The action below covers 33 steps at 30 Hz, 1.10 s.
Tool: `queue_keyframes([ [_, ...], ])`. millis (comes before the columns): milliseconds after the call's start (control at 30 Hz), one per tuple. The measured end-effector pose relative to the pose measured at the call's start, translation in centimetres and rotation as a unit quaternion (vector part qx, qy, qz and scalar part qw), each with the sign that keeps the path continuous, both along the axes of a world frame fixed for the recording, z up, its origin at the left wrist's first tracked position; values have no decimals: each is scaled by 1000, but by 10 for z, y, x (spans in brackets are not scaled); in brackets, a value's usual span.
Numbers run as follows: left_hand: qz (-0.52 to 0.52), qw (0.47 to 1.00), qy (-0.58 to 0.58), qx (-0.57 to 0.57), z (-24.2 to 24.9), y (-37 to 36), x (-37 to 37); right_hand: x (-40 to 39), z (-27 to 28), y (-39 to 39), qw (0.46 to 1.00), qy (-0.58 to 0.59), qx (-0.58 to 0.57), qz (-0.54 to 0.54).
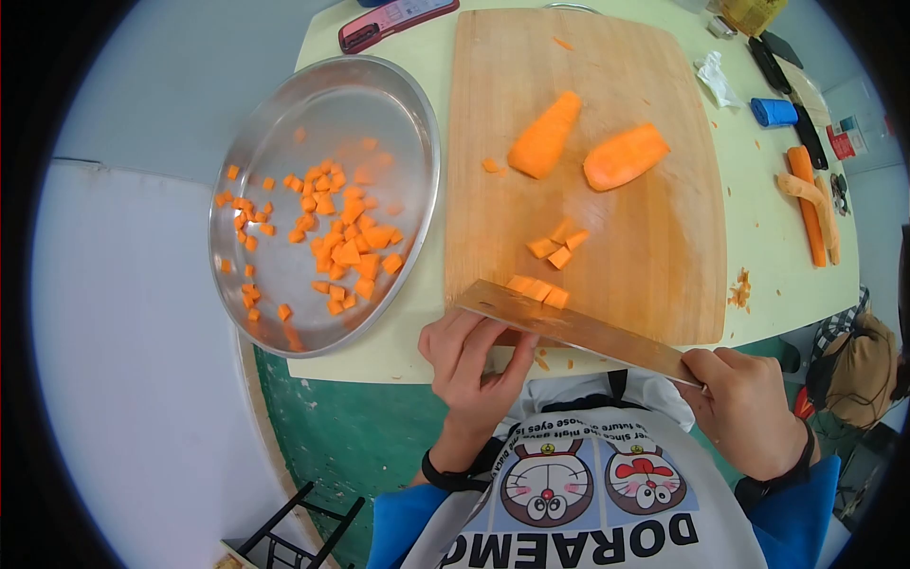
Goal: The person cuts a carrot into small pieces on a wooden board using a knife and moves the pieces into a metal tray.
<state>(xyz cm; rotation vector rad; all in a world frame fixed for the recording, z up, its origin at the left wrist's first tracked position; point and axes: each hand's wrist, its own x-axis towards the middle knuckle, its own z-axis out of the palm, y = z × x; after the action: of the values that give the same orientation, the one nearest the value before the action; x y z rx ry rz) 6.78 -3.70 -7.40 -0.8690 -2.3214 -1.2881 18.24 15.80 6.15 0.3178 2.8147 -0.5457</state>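
A knife [578,330] lies slanted across the near edge of the wooden cutting board [664,256], its handle in my right hand [749,408]. My left hand [474,365] is at the blade's left end, thumb and fingers bent around that end, with the fingertips partly behind the blade. Just beyond the blade sits a short row of carrot pieces [538,290]. A few more cut pieces [560,245] lie farther up. Two large peeled carrot pieces [546,136] [626,156] rest on the board's upper half.
Left of the board, a round metal tray [313,104] holds many carrot cubes [351,251]. Whole carrots [806,204], a blue roll [773,112] and crumpled tissue [718,80] lie at right. A pink case [398,21] sits at the top.
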Motion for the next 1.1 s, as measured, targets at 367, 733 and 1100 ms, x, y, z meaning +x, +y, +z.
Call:
queue_keyframes([
  [367, -1, 1000, 13, -3, -1, -1, -1, -1, 3, 1, 999, -33, -17, -18],
  [733, -1, 1000, 15, 8, -2, 1, 0, -13, 7, 4, 995, -103, -14, -3],
  [1100, -6, 999, 15, 28, -2, 4, 0, -28, 12, 5, 991, -131, -10, -13],
])
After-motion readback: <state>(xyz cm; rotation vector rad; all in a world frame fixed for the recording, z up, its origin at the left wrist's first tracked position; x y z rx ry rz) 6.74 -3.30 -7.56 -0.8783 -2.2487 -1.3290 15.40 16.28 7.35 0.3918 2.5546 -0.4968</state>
